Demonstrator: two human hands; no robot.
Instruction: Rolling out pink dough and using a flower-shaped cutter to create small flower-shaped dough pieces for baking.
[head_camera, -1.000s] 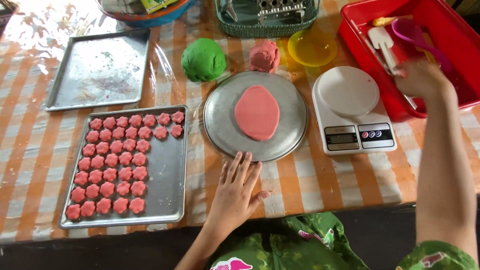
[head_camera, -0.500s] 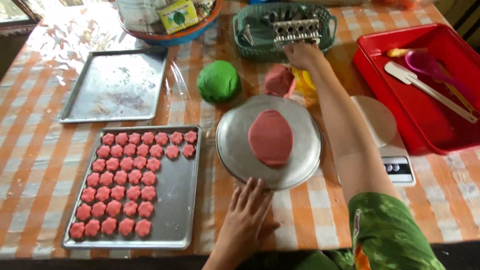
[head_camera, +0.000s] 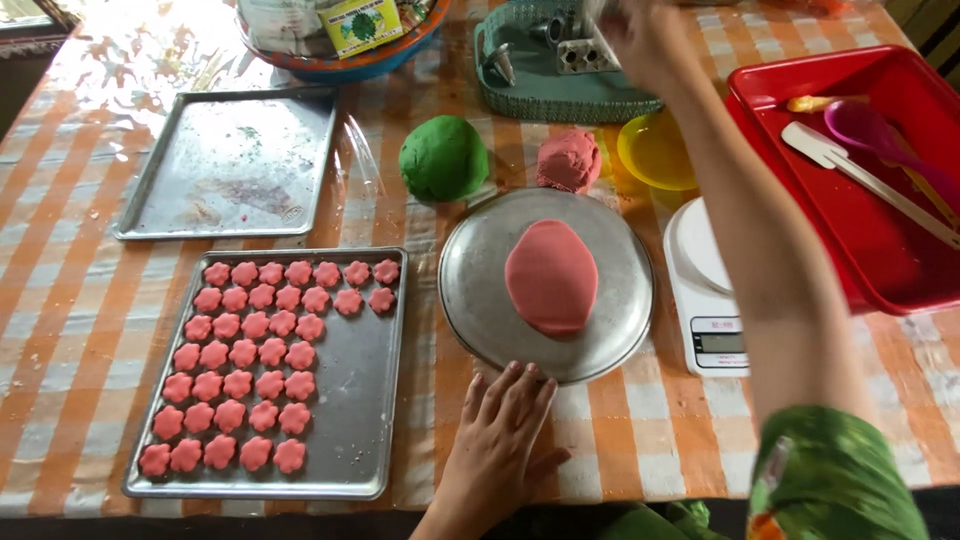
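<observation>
Pink dough (head_camera: 551, 276), flattened to an oval slab, lies at the centre of a round metal plate (head_camera: 470, 300) on the checked desk (head_camera: 60, 300).

Head view, left side: the left hand (head_camera: 500, 440) rests flat on the desk just below the plate's near rim, fingers spread, grip released and holding nothing. It is just beside the plate; contact with the rim cannot be confirmed. A metal tray (head_camera: 385, 400) to its left carries rows of pink flower-shaped pieces (head_camera: 255, 370), its right part bare. A second metal tray (head_camera: 230, 165), without pieces, sits behind it.

Head view, right side: the right hand (head_camera: 650, 40) is extended over the teal basket (head_camera: 500, 90) at the far edge, among metal cutters (head_camera: 575, 50). The hand is blurred; whether its grip is closed on a cutter cannot be told. Near the plate's far rim lie a green dough ball (head_camera: 443, 157), a pink dough lump (head_camera: 568, 160) and a yellow bowl (head_camera: 655, 150). A white scale (head_camera: 705, 300) sits under the forearm, and a red tray (head_camera: 880, 260) with a spatula and spoon stands well to the right.

Assessment: the reach appears best made by lifting the forearm clear of the scale and bowl, with the left palm kept by the plate to steady it.
</observation>
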